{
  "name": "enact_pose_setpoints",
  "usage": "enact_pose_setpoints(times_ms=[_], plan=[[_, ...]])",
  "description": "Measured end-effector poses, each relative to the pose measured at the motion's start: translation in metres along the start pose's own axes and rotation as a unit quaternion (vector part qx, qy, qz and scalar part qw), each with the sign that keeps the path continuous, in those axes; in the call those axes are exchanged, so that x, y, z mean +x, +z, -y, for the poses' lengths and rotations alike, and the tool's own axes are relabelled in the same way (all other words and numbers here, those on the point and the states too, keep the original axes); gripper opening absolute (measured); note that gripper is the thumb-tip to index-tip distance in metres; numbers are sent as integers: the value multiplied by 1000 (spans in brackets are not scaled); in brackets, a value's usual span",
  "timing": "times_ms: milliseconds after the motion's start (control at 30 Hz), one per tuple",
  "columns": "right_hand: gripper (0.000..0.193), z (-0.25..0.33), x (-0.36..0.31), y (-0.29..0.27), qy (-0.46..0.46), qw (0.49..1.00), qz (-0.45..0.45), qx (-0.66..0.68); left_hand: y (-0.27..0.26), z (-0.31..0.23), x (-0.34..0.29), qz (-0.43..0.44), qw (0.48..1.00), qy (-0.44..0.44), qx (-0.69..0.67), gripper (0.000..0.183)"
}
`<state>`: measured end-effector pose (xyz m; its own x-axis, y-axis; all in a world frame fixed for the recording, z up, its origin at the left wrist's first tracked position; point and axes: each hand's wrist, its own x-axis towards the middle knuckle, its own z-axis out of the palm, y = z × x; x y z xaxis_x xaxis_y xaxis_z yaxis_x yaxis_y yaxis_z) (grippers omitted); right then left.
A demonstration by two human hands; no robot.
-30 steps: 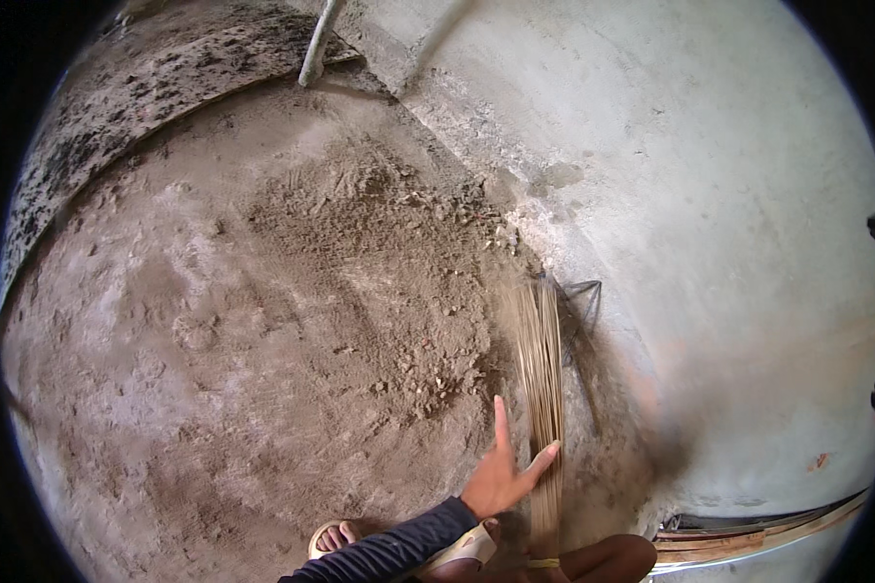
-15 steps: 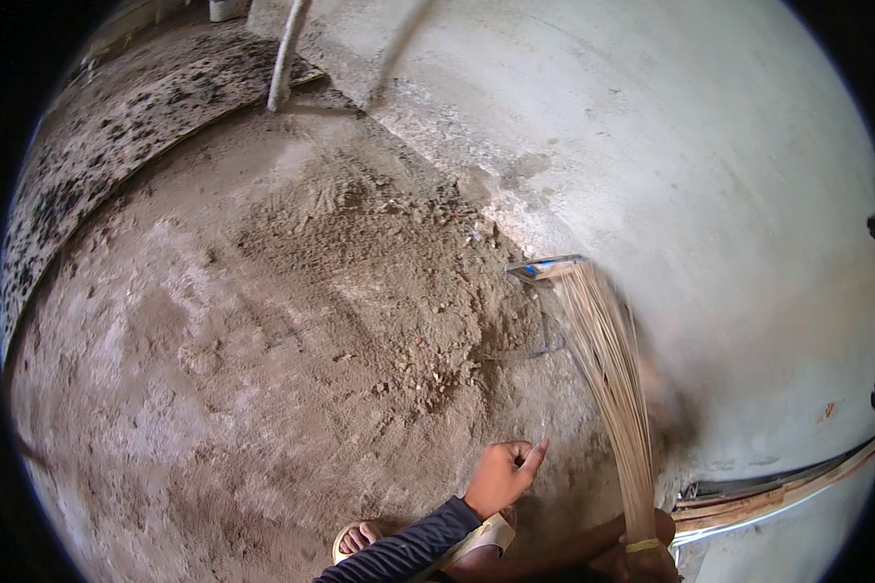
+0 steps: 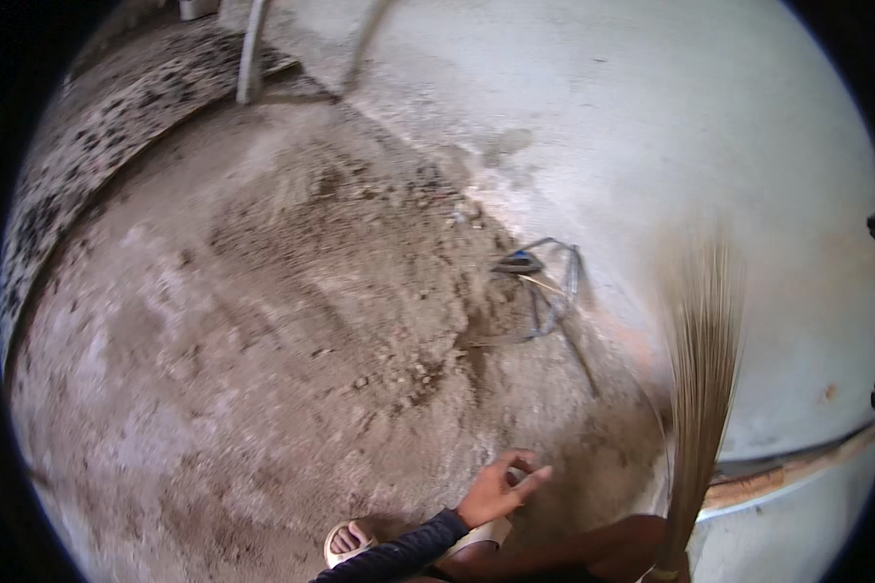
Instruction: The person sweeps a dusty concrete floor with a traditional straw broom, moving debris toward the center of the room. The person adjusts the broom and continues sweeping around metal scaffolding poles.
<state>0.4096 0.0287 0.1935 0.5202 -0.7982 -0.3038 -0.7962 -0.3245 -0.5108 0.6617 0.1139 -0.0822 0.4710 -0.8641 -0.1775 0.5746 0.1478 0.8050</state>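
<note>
A stick broom (image 3: pixel 702 369) of thin tan bristles rises at the right, its bristle end blurred by motion against the pale wall. My right hand (image 3: pixel 683 571) is closed round its bound lower end and is mostly cut off by the bottom edge. My left hand (image 3: pixel 504 486), in a dark sleeve, hangs empty above the dirt, fingers loosely bent with a gap between thumb and forefinger. Beyond it, a bent dark frame or loop (image 3: pixel 569 282) with a blue patch lies against the foot of the wall.
Rough dirt floor (image 3: pixel 262 389) with loose crumbled soil spreads ahead. A pale wall (image 3: pixel 710 126) runs along the right. A black-speckled board (image 3: pixel 107 146) lies far left, near an upright pipe (image 3: pixel 253 53). Wooden strips (image 3: pixel 768 483) lie low right. My sandalled foot (image 3: pixel 348 539) is below.
The broom has swung right, away from the dark frame, which shows more fully. My left hand has loosened its fingers a little. The view has shifted slightly.
</note>
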Motion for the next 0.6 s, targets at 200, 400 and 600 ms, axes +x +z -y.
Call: enact_pose_setpoints(times_ms=[200, 400, 600], plan=[[59, 4, 85, 180, -317, 935, 131, -93, -40, -32, -29, -194, 943, 269, -20, 79], [70, 115, 122, 396, -263, 760, 573, 159, -194, -83, -129, -552, 795, 248, 39, 115], [24, 201, 86, 507, 114, 617, 711, 317, -353, -103, -146, -594, 698, -97, 388, 87]])
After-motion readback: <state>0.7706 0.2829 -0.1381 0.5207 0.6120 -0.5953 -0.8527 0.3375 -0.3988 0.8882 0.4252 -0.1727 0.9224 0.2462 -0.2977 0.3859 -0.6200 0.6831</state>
